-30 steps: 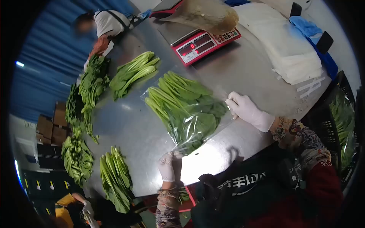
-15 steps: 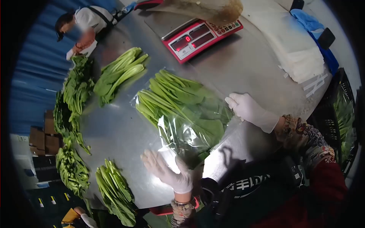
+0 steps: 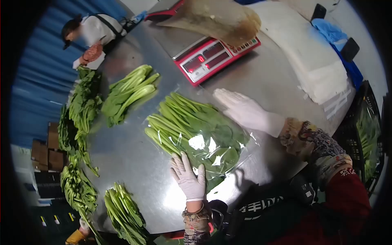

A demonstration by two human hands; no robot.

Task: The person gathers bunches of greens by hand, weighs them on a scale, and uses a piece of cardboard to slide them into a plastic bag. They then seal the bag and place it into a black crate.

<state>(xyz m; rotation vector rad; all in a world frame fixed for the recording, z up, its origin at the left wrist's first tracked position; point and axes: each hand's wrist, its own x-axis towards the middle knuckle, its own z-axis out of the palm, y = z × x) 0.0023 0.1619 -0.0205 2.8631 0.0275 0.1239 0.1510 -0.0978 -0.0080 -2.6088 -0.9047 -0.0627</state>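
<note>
Leafy green vegetables in a clear plastic bag [image 3: 208, 134] lie on the metal table, pale stems toward the upper left and broad leaves toward the lower right. My left hand [image 3: 188, 179], in a white glove, rests at the lower left edge of the bag with its fingers spread. Along the bag's upper right side is my right hand [image 3: 243, 110], also gloved, its fingers stretched out and flat, holding nothing. Loose bunches lie to the left: one [image 3: 130, 93] near the top, another [image 3: 123, 212] near the front edge.
A red scale [image 3: 216, 57] with a brown-stained sheet [image 3: 216, 18] over it stands at the back. White sheets [image 3: 302, 53] are stacked at the right, beyond them a black crate [image 3: 363, 139]. More greens [image 3: 83, 102] line the left edge, where a co-worker [image 3: 98, 30] leans over.
My right hand has let go of the bag's right end and moved up and left, flattening out. My left hand has left the lower corner and moved up beside the stems.
</note>
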